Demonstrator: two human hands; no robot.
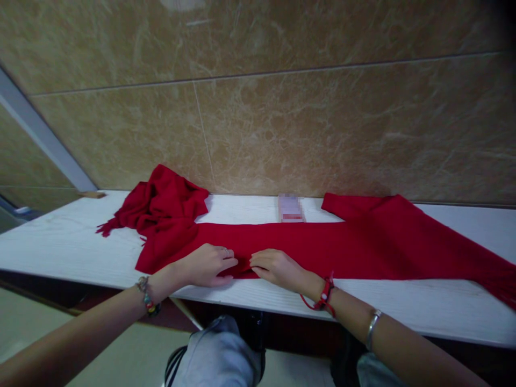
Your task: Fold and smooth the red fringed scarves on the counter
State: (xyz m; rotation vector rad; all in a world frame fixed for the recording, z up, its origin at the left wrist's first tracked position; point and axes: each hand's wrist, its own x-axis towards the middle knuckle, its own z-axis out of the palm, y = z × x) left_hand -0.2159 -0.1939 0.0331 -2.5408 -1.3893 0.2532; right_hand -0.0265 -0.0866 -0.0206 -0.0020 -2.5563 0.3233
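A long red scarf (306, 250) with fringed ends lies along a narrow white table. Its middle is spread into a flat band, while the left part is bunched in a crumpled heap. On the right, one part folds back toward the wall and the fringe reaches the front edge. My left hand (212, 264) has its fingers bent on the scarf's near edge. Close by, my right hand (278, 269) also closes on that edge, fingertips facing the left ones. The cloth dips into a small dark crease between them. The fingertips are partly hidden.
Behind the white table (52, 236) rises a tan marble-patterned wall (282, 129). A small blurred packet (291, 208) stands against the wall behind the scarf. A small wooden piece (92, 194) lies at the back left. My knees (221, 352) are below the front edge.
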